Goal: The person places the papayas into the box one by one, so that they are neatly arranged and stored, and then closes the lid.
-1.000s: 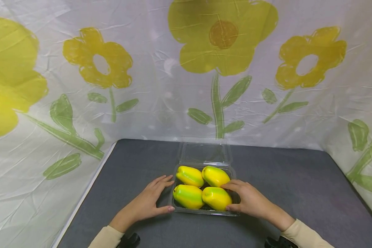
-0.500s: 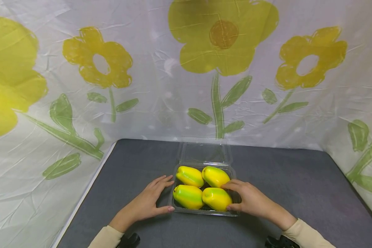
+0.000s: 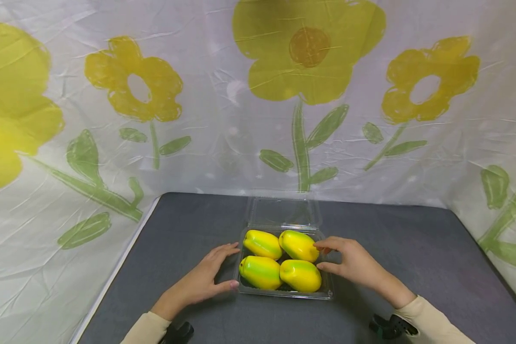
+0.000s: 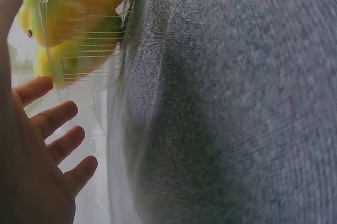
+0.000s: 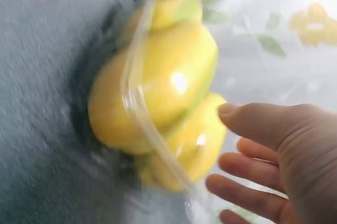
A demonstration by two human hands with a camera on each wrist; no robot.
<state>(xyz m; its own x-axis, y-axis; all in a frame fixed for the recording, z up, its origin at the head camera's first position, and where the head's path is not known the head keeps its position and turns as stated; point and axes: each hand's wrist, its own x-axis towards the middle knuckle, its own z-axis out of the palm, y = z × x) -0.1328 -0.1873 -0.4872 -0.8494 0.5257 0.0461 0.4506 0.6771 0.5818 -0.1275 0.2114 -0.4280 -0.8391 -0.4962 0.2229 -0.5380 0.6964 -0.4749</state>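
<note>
A clear plastic clamshell box (image 3: 288, 295) lies on the table with its lid (image 3: 284, 212) folded back. Several glossy yellow-green fruits (image 3: 260, 273), shaped like papayas, sit inside in two rows. My left hand (image 3: 199, 279) is spread along the box's left side, fingertips and thumb right at the wall. In the left wrist view those fingers are separate and grip nothing. My right hand (image 3: 359, 267) hovers at the box's right side, thumb and fingers apart. Its fingertips are close to the back right fruit (image 3: 299, 246), its thumb near the front right one (image 3: 301, 276).
A dark grey cloth covers the table (image 3: 413, 248). Behind and at both sides hangs a white curtain (image 3: 215, 95) with printed yellow flowers. Dark straps (image 3: 393, 327) sit at both wrists, below beige sleeves.
My right hand has let go of the front right fruit and moved up and rightward, away from it. The fruits stay where they were; my left hand has barely shifted.
</note>
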